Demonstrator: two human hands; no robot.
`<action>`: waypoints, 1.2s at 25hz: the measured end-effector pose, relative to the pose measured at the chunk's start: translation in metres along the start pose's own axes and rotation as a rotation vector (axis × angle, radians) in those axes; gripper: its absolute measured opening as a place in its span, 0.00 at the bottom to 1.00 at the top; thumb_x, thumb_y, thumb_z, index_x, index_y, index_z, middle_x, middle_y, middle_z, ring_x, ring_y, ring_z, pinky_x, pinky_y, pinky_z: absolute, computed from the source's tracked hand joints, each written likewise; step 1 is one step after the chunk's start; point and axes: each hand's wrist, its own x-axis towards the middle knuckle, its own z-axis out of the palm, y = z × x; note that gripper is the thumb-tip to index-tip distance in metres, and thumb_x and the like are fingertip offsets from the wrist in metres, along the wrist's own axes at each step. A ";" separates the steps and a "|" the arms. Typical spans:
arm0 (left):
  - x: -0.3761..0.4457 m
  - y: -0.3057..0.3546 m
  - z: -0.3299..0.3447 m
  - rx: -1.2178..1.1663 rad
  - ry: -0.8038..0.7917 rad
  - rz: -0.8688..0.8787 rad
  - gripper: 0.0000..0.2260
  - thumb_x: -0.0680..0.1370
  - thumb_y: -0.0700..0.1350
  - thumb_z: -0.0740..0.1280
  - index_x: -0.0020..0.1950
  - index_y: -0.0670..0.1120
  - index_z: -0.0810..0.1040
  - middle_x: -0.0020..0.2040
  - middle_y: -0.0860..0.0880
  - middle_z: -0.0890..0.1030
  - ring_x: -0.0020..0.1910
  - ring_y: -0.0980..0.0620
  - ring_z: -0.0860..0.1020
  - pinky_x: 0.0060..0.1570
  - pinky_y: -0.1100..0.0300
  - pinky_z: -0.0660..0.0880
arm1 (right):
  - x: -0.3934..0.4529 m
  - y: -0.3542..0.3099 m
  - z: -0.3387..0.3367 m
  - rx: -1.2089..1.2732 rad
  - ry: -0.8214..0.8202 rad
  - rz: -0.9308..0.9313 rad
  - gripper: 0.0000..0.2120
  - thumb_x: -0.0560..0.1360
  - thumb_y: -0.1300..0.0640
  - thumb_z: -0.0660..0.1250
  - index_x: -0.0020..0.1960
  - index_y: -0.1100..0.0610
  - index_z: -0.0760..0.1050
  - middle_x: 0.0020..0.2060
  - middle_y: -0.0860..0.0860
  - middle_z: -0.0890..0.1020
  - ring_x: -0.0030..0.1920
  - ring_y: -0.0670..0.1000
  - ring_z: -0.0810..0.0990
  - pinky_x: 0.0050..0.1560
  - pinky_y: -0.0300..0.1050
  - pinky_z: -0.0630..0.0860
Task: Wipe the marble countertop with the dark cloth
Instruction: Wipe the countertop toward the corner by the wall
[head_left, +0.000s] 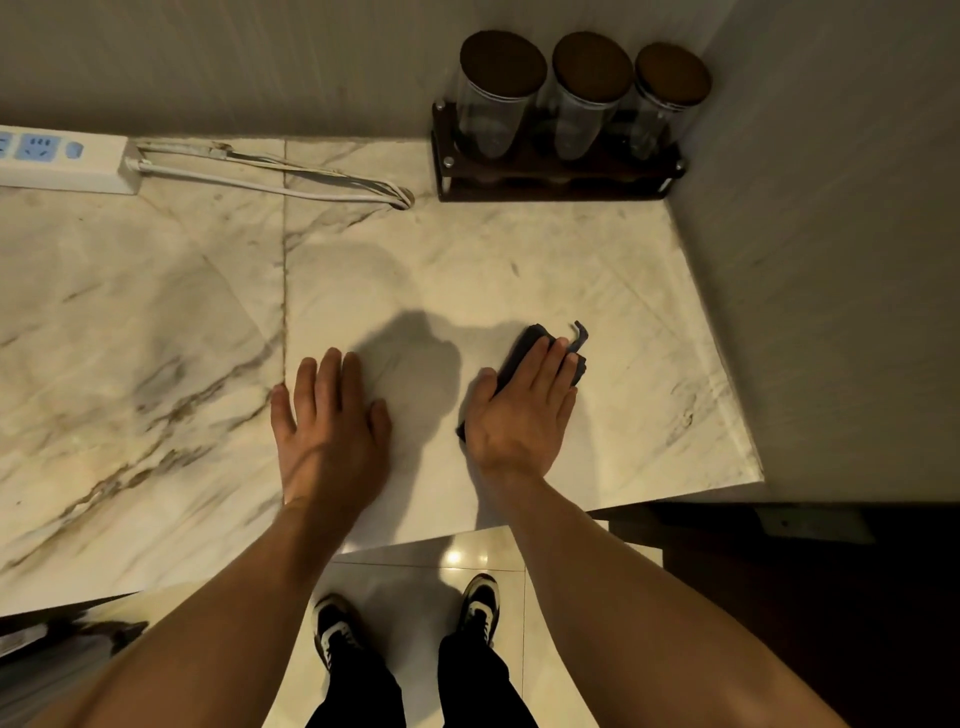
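Dark cloth flat on marble countertop beneath spread right-hand grip.

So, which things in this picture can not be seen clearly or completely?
- Folded dark cloth, head view: mostly covered by the flat right hand.
- White power strip: cut off by the left picture edge.
- Three clear glass jars with brown lids: contents, if any, too dim to tell.
- Grey blurred object, bottom left: cannot be identified.
- Marble countertop under the left hand: hidden.
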 end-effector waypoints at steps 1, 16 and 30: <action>-0.001 0.000 0.000 -0.012 0.011 0.002 0.26 0.79 0.52 0.54 0.74 0.40 0.64 0.73 0.39 0.66 0.74 0.37 0.60 0.72 0.37 0.53 | -0.005 0.003 -0.001 -0.005 0.005 -0.024 0.33 0.79 0.45 0.49 0.78 0.61 0.44 0.78 0.57 0.48 0.77 0.55 0.43 0.76 0.52 0.43; 0.012 0.061 0.009 -0.065 -0.038 0.029 0.24 0.79 0.51 0.55 0.70 0.38 0.66 0.71 0.38 0.68 0.71 0.36 0.63 0.70 0.35 0.56 | 0.013 0.100 -0.051 -0.246 -0.366 -0.909 0.33 0.78 0.46 0.54 0.78 0.57 0.47 0.78 0.52 0.48 0.77 0.50 0.42 0.76 0.51 0.47; 0.008 0.064 0.014 0.062 -0.080 0.009 0.27 0.80 0.53 0.52 0.75 0.39 0.61 0.74 0.37 0.65 0.74 0.36 0.60 0.72 0.36 0.54 | 0.093 0.089 -0.055 -0.371 -0.441 -1.153 0.34 0.78 0.46 0.54 0.78 0.55 0.45 0.77 0.50 0.46 0.77 0.49 0.41 0.76 0.50 0.47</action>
